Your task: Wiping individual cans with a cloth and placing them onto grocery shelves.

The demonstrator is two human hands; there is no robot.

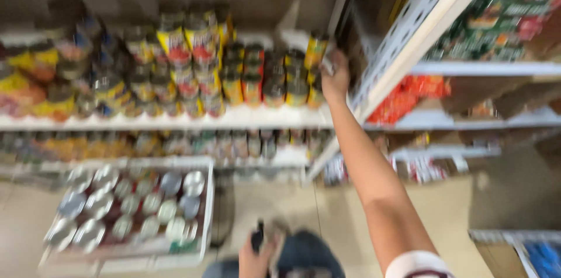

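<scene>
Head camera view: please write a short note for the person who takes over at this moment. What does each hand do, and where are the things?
Right hand: raised to the right end of the middle shelf, touching the stacked cans; blur hides whether it grips one.
Left hand: low, holding a small dark object.
Tray of cans: on the floor, still full.
Shelf: mostly stocked.

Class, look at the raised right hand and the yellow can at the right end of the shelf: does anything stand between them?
Nothing visible does. The right hand is already at the yellow can, beside the stacked cans; blur hides the exact grip.
</scene>
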